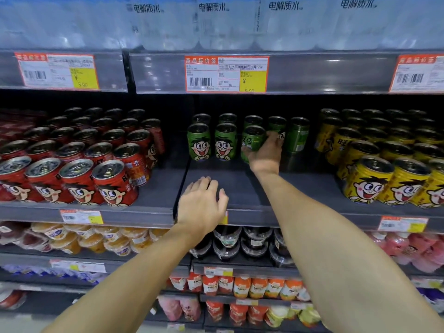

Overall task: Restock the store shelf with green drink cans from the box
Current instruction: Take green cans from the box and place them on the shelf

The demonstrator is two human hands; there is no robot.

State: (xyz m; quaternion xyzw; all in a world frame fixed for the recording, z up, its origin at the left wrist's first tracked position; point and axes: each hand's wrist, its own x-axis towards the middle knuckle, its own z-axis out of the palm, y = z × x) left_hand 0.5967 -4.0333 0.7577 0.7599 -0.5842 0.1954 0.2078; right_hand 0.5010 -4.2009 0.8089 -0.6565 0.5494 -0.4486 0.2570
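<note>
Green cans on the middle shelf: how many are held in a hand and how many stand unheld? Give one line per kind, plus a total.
held green can, gripped by the right hand: 1
standing green cans, unheld: 7
Total: 8

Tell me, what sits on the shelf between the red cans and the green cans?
Nothing: in the head view, only bare dark shelf separates the red cans from the green cans.
</note>
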